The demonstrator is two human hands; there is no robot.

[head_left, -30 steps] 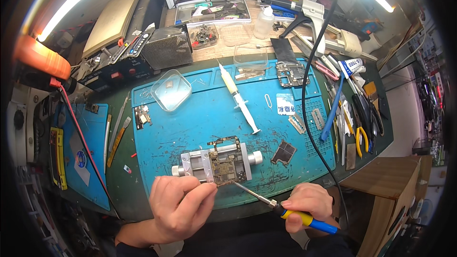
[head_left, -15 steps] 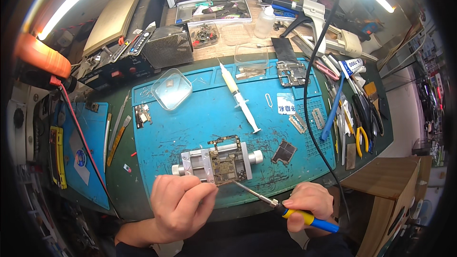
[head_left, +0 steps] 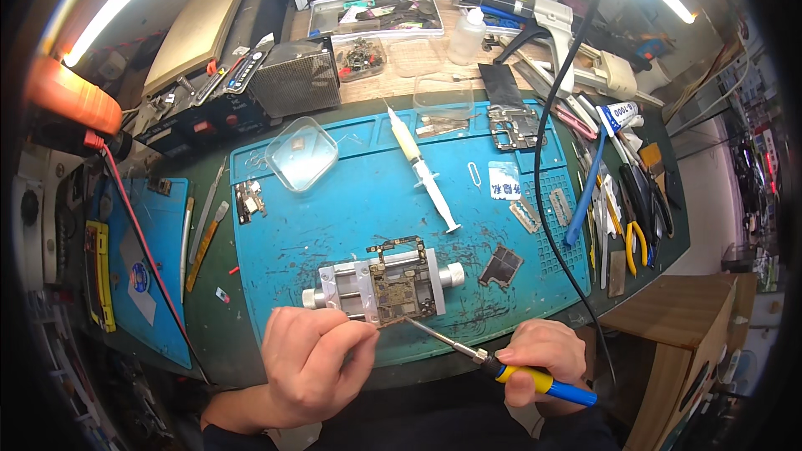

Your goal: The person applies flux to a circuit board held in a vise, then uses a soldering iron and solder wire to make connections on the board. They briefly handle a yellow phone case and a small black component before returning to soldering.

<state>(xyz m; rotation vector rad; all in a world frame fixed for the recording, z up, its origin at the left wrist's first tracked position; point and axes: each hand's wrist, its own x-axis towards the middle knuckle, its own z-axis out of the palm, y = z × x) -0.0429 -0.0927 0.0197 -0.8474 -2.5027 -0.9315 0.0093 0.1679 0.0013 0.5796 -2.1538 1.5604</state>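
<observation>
My right hand (head_left: pixel 547 361) is closed round the yellow and blue handle of a soldering iron (head_left: pixel 451 342). Its tip reaches the lower edge of a phone circuit board (head_left: pixel 397 292). A metal clamp holder (head_left: pixel 341 280) with round knobs grips that board on the blue mat. At the holder's lower left, my left hand (head_left: pixel 313 363) is closed, thumb and index finger pinched close to the board's lower left corner. Whatever those fingers hold, if anything, is hidden. A dark square piece (head_left: pixel 500 266) lies right of the holder.
Beyond the holder lie a syringe (head_left: pixel 423 171) and a clear dish (head_left: pixel 301 155). Blades (head_left: pixel 525 215) and a cluster of pliers and tweezers (head_left: pixel 635 200) are on the right. A black cable (head_left: pixel 547 192) hangs across the mat's right side. A red cable (head_left: pixel 146 238) runs down the left.
The view has shifted very slightly. Both hands and the soldering iron keep nearly the same places at the board.
</observation>
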